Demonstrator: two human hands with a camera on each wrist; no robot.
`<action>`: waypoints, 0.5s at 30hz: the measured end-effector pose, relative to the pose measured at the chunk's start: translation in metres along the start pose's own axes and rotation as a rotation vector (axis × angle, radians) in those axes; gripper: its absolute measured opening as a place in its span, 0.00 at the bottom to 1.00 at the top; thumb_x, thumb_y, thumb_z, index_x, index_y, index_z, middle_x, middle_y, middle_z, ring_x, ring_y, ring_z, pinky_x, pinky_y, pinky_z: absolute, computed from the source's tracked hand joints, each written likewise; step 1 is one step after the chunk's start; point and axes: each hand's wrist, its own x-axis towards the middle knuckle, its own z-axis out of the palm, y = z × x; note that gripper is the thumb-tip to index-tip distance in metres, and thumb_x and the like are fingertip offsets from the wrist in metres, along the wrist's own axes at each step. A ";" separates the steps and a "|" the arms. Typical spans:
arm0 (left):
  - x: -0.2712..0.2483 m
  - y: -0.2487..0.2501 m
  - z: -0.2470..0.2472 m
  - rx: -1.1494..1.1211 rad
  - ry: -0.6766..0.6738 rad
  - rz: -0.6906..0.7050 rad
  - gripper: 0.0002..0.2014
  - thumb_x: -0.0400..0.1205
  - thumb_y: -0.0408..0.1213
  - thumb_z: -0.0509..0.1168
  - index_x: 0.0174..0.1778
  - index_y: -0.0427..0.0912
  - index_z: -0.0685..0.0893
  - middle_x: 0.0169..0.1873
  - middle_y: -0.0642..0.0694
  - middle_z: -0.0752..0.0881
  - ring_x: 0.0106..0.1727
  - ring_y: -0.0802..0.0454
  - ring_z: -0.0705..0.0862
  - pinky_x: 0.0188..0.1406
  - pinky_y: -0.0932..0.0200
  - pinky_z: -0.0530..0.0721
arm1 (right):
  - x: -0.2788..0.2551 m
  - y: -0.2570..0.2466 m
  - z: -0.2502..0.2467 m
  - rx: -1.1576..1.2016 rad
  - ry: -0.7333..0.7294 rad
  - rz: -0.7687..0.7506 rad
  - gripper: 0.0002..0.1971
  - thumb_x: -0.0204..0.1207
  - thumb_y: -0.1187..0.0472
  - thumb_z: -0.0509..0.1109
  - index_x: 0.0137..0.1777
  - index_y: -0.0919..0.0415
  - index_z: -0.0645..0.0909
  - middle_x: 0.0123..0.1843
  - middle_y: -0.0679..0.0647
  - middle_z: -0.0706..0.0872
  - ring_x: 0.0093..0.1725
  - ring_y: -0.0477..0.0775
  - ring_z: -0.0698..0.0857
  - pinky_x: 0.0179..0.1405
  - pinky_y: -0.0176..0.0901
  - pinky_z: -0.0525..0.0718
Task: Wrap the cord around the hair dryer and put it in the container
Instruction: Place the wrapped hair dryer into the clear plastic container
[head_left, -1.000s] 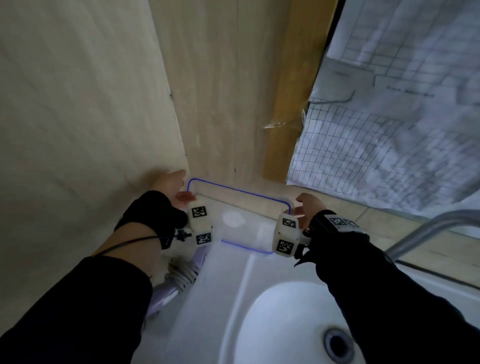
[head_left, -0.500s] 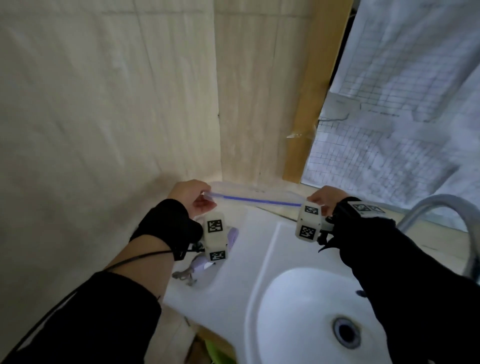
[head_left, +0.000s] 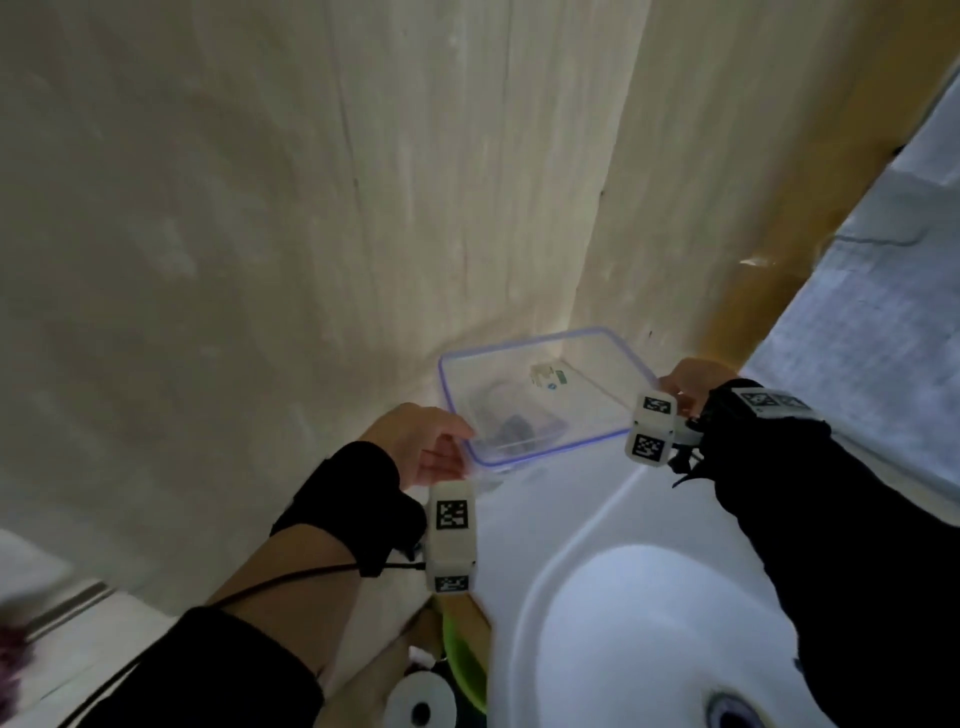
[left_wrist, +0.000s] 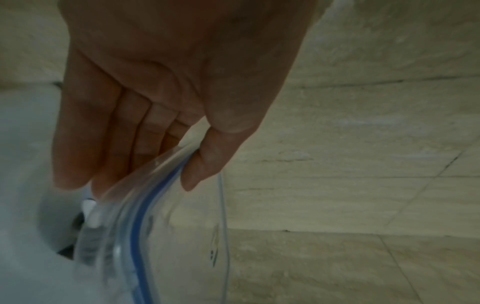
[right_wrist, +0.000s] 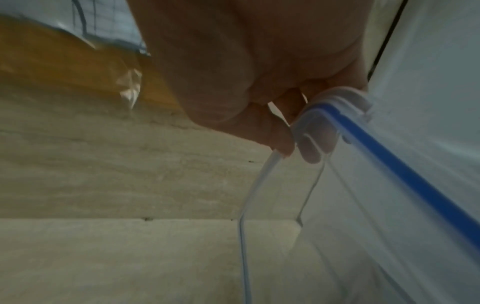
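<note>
A beige tiled wall (head_left: 260, 234) filled the upper left and centre of the head view, meeting a yellow-brown wooden post (head_left: 769, 171) toward the upper right. One white sink counter (head_left: 530, 525) took up the lower right, its single basin (head_left: 639, 639) curving down to a drain at the bottom edge.

One clear plastic lid with a blue seal (head_left: 540, 400) was held tilted in the centre right of the frame, above the back corner of the counter, with a small label near its middle. Through it a dark shape with a looped cord showed, too blurred to say for certain that it was the hair dryer.

Two hands held the lid, one at each end. The left hand (head_left: 423, 447), lower centre, had its fingers (left_wrist: 109, 144) lying nearly straight under the near left corner and the thumb (left_wrist: 205, 162) pressed on top, pinching the rim. The right hand (head_left: 693, 384), at centre right, was curled, thumb and fingertips (right_wrist: 315, 144) pinching the far right corner by its latch tab.

Two black sleeves ran down to the bottom edge, and each wrist carried one white block with black square markers.

In the bottom centre, below the counter edge, sat one white roll (head_left: 418, 704) and a green object (head_left: 462, 660).
</note>
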 end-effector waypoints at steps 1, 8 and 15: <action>0.000 -0.007 -0.001 -0.013 0.030 -0.016 0.06 0.74 0.31 0.70 0.40 0.30 0.83 0.33 0.32 0.84 0.32 0.39 0.84 0.45 0.48 0.87 | 0.003 -0.004 0.005 -0.056 -0.008 -0.040 0.05 0.79 0.70 0.61 0.43 0.73 0.74 0.35 0.62 0.77 0.32 0.57 0.73 0.34 0.43 0.69; 0.003 -0.032 -0.006 -0.078 0.142 -0.056 0.15 0.77 0.42 0.71 0.46 0.31 0.80 0.31 0.37 0.83 0.27 0.46 0.83 0.27 0.57 0.87 | 0.031 -0.031 0.029 -0.195 -0.056 -0.168 0.17 0.73 0.65 0.68 0.60 0.73 0.82 0.50 0.66 0.81 0.51 0.65 0.81 0.47 0.50 0.72; 0.011 -0.043 -0.013 -0.048 0.186 -0.083 0.18 0.77 0.48 0.70 0.32 0.35 0.79 0.28 0.40 0.81 0.25 0.48 0.81 0.21 0.62 0.84 | 0.058 -0.043 0.045 0.160 -0.111 -0.172 0.23 0.76 0.70 0.64 0.73 0.70 0.72 0.54 0.57 0.74 0.53 0.53 0.74 0.38 0.40 0.77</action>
